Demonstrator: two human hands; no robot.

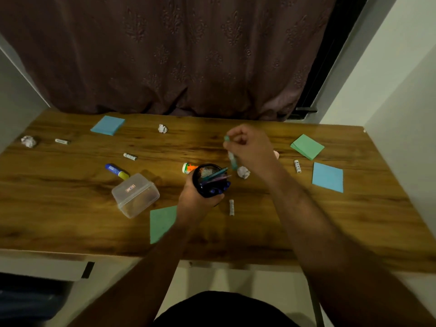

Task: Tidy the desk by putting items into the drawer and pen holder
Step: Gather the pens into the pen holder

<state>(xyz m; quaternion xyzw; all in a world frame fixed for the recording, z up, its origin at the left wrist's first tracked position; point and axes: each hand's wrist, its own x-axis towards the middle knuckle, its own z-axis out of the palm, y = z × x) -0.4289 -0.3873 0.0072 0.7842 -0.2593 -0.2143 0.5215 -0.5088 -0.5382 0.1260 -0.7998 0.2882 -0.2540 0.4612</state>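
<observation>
A black mesh pen holder (208, 179) with several pens in it is tilted above the wooden desk (236, 232). My left hand (194, 197) grips it from below and behind. My right hand (252, 147) pinches a teal pen (232, 158) near its top, tip pointing down towards the holder's mouth. Blurred motion hides the exact finger positions. No drawer is plainly visible, only a white panel under the desk's front left edge.
Scattered on the desk: blue note pads (108, 125) (328, 177), green pads (306, 146) (161, 223), crumpled paper balls (28, 140) (162, 128) (243, 172), a clear plastic box (134, 195), a blue-yellow glue stick (116, 171), an orange-labelled tube (188, 168), small white tubes (130, 156) (231, 207) (297, 165) (61, 141).
</observation>
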